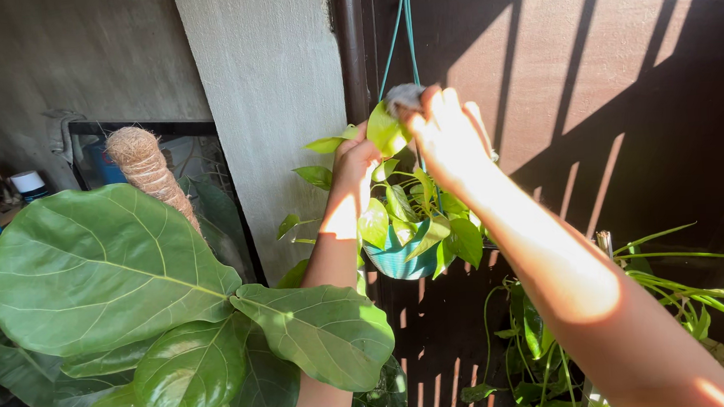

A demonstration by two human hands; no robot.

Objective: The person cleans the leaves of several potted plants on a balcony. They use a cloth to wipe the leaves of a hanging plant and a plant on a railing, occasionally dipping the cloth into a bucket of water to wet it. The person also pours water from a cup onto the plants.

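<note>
Both arms raised; left hand [355,158] fingers curled, right hand [445,133] w/ fingers pinched, knuckles up.

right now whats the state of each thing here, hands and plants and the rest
left hand: raised, fingers supporting a pothos leaf from behind
right hand: raised, fingers closed on a grey cloth
grey cloth: bunched, pressed to the leaf
pothos leaf: held up, sunlit
teal hanging pot: hanging from teal cords, full of leaves
fiddle-leaf plant: upright, leaves spread wide
coir pole: standing, tilted
</note>
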